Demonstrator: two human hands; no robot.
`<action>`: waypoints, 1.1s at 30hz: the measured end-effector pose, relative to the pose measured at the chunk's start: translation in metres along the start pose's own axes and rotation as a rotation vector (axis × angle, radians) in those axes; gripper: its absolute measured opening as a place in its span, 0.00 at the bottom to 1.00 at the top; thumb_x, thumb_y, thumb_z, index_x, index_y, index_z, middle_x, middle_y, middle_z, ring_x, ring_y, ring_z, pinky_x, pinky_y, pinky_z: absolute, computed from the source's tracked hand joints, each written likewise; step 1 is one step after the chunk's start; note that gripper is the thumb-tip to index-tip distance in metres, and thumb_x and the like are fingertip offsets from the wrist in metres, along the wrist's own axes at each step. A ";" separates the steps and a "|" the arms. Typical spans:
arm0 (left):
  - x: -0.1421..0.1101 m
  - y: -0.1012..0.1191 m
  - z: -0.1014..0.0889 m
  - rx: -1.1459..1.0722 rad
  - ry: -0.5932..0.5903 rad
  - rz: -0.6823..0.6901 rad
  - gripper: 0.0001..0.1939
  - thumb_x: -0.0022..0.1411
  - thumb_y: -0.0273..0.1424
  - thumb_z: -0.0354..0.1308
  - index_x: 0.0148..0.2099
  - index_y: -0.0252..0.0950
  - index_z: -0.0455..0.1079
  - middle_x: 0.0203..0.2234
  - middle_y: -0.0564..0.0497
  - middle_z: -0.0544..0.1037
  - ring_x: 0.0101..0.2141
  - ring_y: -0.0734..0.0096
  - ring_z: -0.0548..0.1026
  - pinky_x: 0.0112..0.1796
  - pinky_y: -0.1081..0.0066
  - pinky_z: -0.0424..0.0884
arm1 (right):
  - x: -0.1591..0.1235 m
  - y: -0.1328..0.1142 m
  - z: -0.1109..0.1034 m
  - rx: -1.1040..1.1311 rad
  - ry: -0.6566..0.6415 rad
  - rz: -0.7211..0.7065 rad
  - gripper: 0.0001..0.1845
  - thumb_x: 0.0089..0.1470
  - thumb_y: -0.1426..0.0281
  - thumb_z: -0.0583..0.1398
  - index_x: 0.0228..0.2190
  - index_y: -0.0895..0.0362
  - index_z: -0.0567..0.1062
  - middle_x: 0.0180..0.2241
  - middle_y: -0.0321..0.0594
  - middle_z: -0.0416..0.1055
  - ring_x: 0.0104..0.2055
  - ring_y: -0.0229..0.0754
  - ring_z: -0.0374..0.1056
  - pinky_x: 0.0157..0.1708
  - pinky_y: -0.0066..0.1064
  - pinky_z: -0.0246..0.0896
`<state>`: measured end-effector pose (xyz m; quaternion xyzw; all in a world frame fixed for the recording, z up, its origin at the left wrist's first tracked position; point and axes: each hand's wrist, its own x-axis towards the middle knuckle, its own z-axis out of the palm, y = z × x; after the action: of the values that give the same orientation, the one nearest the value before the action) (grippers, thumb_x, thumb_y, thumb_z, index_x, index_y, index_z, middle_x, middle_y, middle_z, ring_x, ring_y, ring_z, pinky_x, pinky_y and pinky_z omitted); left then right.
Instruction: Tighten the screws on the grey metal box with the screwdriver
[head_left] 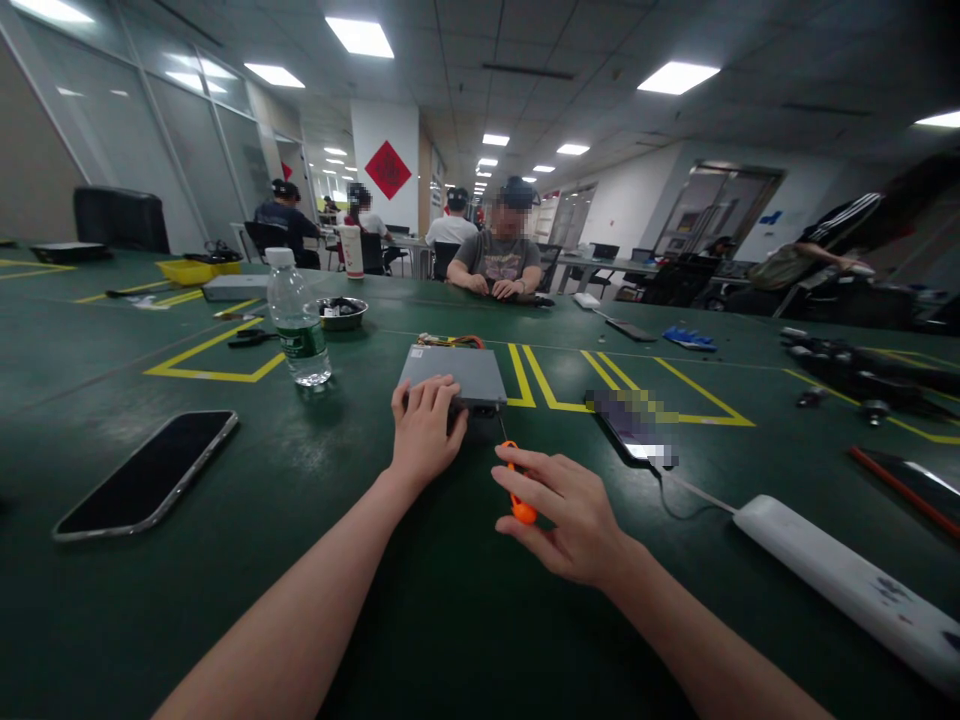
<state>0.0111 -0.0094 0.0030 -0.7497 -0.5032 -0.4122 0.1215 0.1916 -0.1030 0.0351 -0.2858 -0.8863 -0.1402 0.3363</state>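
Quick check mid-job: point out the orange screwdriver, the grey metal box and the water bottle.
Orange screwdriver (524,513): head view, rounded end of the handle.
Grey metal box (474,372): head view, top face.
Water bottle (303,343): head view, green label.

Case on table, left hand on its near left part, screwdriver in right hand at its near right corner, bottle left of case, bowl behind bottle, power strip at right.

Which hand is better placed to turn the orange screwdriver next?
Probably the right hand, which holds the orange screwdriver with its shaft pointing toward the near right corner of the grey metal box. The left hand rests on the box, better suited to steadying it.
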 end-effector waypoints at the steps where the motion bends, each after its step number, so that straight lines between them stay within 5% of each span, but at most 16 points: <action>1: 0.000 0.000 0.000 0.000 0.001 0.000 0.13 0.59 0.33 0.49 0.47 0.41 0.63 0.50 0.48 0.69 0.51 0.61 0.63 0.55 0.55 0.46 | 0.000 0.000 0.001 0.001 0.017 -0.002 0.16 0.55 0.63 0.55 0.43 0.58 0.65 0.44 0.50 0.68 0.37 0.43 0.68 0.32 0.34 0.63; 6: 0.000 -0.001 0.001 0.004 0.005 0.008 0.13 0.59 0.33 0.49 0.47 0.41 0.63 0.49 0.48 0.69 0.51 0.61 0.63 0.55 0.54 0.45 | -0.003 0.002 0.004 0.099 0.112 0.086 0.11 0.53 0.65 0.57 0.36 0.57 0.63 0.39 0.48 0.69 0.38 0.43 0.69 0.34 0.33 0.65; 13: -0.001 -0.002 0.004 0.004 0.016 0.010 0.13 0.58 0.33 0.50 0.47 0.41 0.63 0.49 0.49 0.70 0.51 0.62 0.63 0.56 0.55 0.45 | -0.002 0.001 0.000 0.208 0.014 0.040 0.20 0.55 0.67 0.51 0.49 0.58 0.60 0.45 0.50 0.64 0.44 0.46 0.66 0.38 0.38 0.66; 26: 0.000 -0.001 0.002 0.016 0.015 0.012 0.13 0.58 0.33 0.50 0.47 0.40 0.63 0.49 0.48 0.70 0.51 0.61 0.63 0.55 0.55 0.46 | -0.008 0.002 0.007 0.327 0.102 0.121 0.18 0.51 0.68 0.57 0.43 0.57 0.59 0.43 0.49 0.65 0.42 0.45 0.69 0.36 0.35 0.67; 33: -0.001 -0.001 0.003 0.015 0.023 0.012 0.13 0.58 0.33 0.51 0.47 0.40 0.63 0.49 0.49 0.70 0.51 0.62 0.63 0.55 0.56 0.46 | -0.004 0.001 0.000 0.186 0.035 0.024 0.17 0.55 0.71 0.51 0.47 0.57 0.63 0.46 0.51 0.62 0.41 0.44 0.68 0.36 0.37 0.66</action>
<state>0.0113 -0.0073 0.0004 -0.7471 -0.5004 -0.4161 0.1355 0.1942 -0.1036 0.0323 -0.2614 -0.8860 -0.0581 0.3787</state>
